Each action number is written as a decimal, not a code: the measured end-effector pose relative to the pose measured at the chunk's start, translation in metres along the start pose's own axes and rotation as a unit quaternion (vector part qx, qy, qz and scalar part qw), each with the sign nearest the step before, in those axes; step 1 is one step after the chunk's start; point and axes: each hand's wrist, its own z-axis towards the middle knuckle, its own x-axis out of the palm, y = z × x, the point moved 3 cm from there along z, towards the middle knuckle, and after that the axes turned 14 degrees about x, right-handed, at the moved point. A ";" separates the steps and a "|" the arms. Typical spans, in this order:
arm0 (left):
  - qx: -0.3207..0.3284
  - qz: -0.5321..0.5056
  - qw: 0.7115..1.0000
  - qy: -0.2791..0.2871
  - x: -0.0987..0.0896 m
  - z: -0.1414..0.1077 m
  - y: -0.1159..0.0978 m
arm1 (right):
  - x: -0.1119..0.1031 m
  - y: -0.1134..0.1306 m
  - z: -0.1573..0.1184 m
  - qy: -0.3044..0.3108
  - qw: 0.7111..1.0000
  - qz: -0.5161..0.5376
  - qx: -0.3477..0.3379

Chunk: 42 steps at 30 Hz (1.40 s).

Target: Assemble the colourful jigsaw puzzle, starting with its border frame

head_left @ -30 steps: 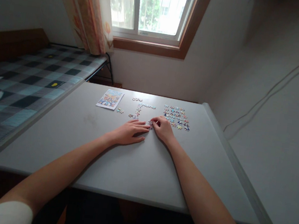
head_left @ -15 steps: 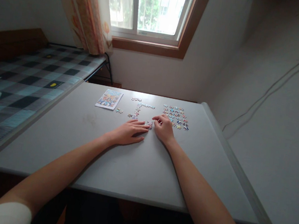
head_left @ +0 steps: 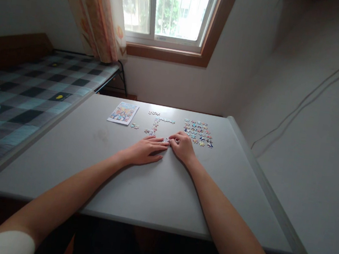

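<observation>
My left hand (head_left: 145,150) lies flat on the white table, its fingers stretched to the right. Its fingertips rest against a small cluster of jigsaw puzzle pieces (head_left: 168,140), partly covered by both hands. My right hand (head_left: 183,147) is pinched at the right side of that cluster, on a puzzle piece that its fingers mostly hide. Just beyond the hands, joined puzzle pieces form a corner-shaped strip (head_left: 155,126), one arm running away from me and the other to the right. Loose puzzle pieces (head_left: 199,132) are spread in rows beyond and right of my right hand.
A picture sheet (head_left: 123,113) lies on the far left of the table (head_left: 95,175). Small groups of pieces sit near it (head_left: 134,126) and at the far edge (head_left: 154,113). A checked bed (head_left: 70,77) adjoins the left side; a wall (head_left: 316,161) is at the right.
My right hand has moved slightly left and closed in on the small cluster, its fingertips now covering the right side. My left hand has stayed in place.
</observation>
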 end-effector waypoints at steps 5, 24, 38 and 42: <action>0.000 0.001 1.000 -0.002 0.000 0.000 0.000 | -0.001 -0.001 0.000 0.001 1.000 0.015 0.010; -0.163 0.068 0.979 -0.101 -0.004 -0.006 0.012 | 0.001 -0.003 0.001 0.012 0.999 0.036 0.031; -0.156 0.037 0.986 -0.044 -0.003 -0.006 0.009 | 0.001 -0.001 0.001 0.031 0.999 0.004 0.035; -0.161 0.031 0.986 -0.044 -0.005 -0.005 0.007 | 0.000 -0.001 0.000 0.032 0.999 0.005 0.032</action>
